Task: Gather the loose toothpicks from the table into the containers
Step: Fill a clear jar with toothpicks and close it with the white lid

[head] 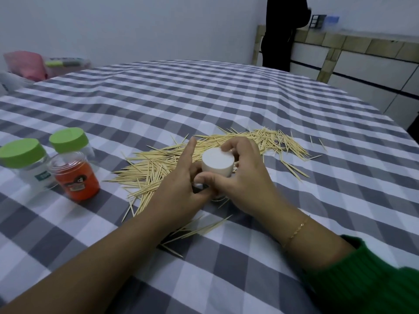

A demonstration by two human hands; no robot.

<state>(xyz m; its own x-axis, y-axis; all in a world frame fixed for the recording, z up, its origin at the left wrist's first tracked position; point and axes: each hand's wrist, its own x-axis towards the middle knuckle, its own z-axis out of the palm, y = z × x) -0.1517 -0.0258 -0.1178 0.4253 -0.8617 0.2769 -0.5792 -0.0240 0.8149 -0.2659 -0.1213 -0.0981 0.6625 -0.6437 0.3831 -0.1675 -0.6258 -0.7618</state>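
Observation:
A wide scatter of loose toothpicks point(156, 164) lies across the middle of the checked tablecloth point(204, 98). In front of the pile both hands hold a small container with a white lid point(216, 163). My left hand point(179, 191) wraps the container's body from the left, index finger stretched out. My right hand point(244, 177) grips the white lid from the right and above. At the left stand an orange container without a lid point(76, 177) and two clear jars with green lids point(22, 155) point(68, 138).
More toothpicks point(195, 232) lie under my forearms near the front edge. A pink bag and a clear box point(45, 64) sit at the far left corner. A person in black point(283, 32) stands behind the table by a tiled counter point(362, 44).

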